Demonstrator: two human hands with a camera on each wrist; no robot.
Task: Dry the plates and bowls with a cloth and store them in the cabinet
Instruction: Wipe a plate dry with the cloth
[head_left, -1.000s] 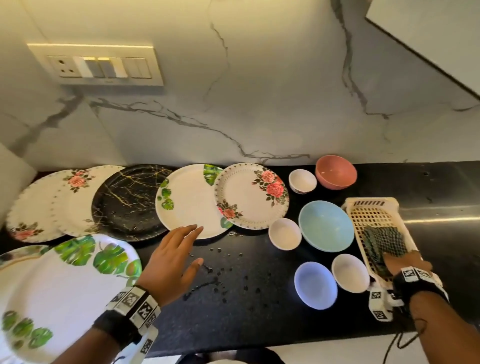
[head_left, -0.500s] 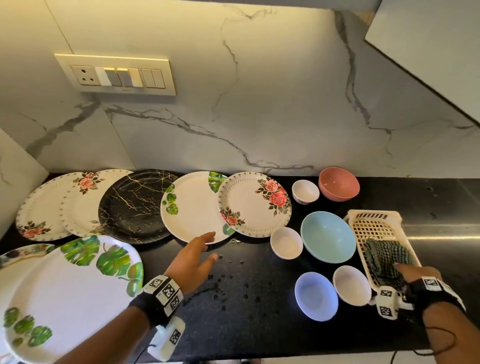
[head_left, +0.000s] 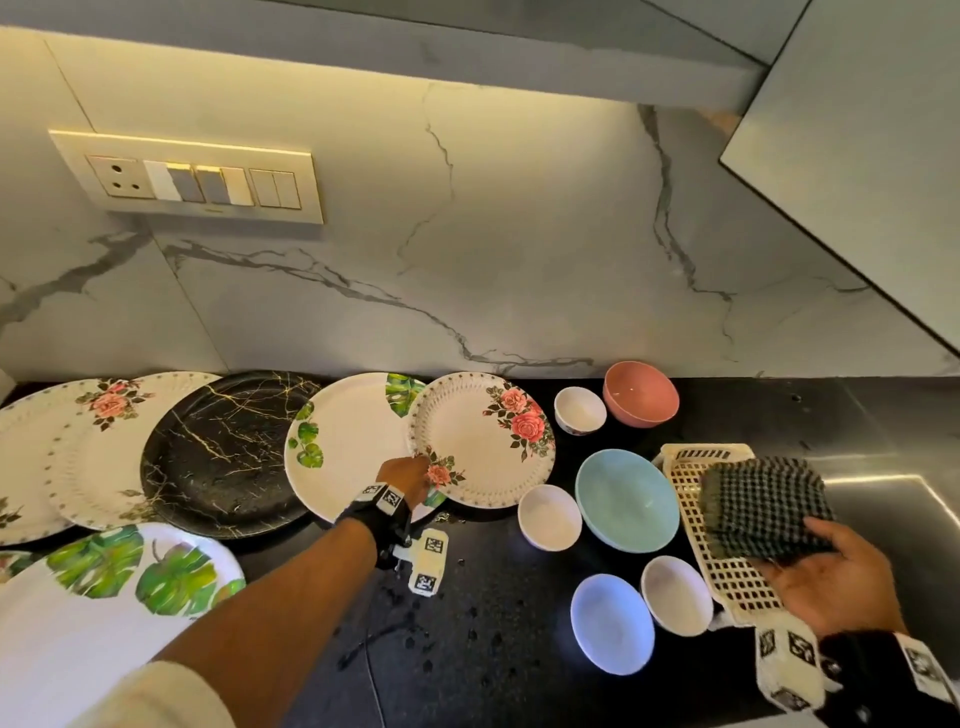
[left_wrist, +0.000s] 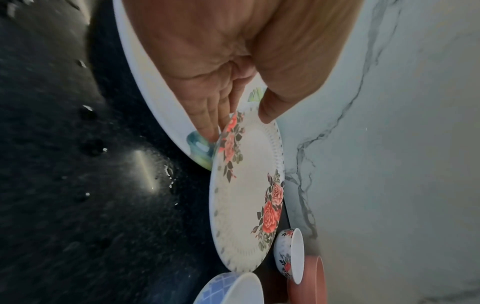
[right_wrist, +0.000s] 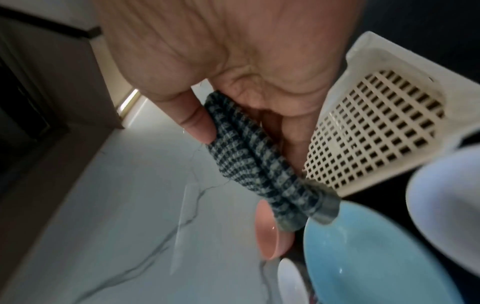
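Observation:
A white plate with red roses (head_left: 483, 441) lies on the black counter, overlapping a leaf-print plate (head_left: 353, 441). My left hand (head_left: 415, 475) pinches the rose plate's (left_wrist: 246, 195) near-left rim, thumb on top and fingers (left_wrist: 207, 115) under the edge. My right hand (head_left: 810, 545) holds a folded dark checked cloth (head_left: 763, 504) just above a cream plastic basket (head_left: 691, 499). In the right wrist view the cloth (right_wrist: 249, 156) sits between the thumb and the fingers.
More plates lie at the left, among them a black marbled one (head_left: 223, 452). A teal bowl (head_left: 626, 499), a pink bowl (head_left: 641, 392), a blue bowl (head_left: 613, 623) and small white bowls stand around the basket. Water drops (head_left: 415, 618) dot the counter. A cabinet door (head_left: 857, 156) hangs at upper right.
My left hand has reached forward and right from the counter to the rose plate and taken its rim. My right hand has lifted the cloth out of the basket.

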